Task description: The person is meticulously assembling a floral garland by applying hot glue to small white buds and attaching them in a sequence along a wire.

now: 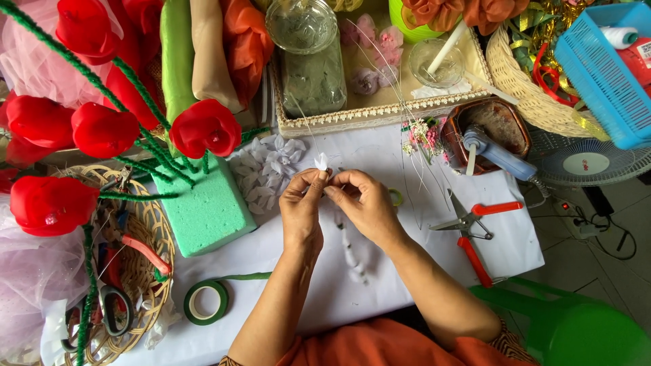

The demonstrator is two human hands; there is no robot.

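Note:
My left hand (302, 210) and my right hand (363, 203) meet over a white cloth-covered table (380, 285). Both pinch a small white fabric petal piece (321, 161) between their fingertips. A thin wire (305, 125) runs up from the piece toward the tray behind. Under my right wrist lies a white strip of petals (352, 257). A pile of white fabric petals (268, 169) sits just left of my hands.
A green foam block (203, 210) holds red fabric flowers (205, 127) on green stems. Green floral tape roll (207, 302) lies front left. Red-handled cutters (471, 230) lie right, a glue gun (498, 154) in a brown tin. Wicker tray with scissors (115, 308) left; a jar (310, 57) behind.

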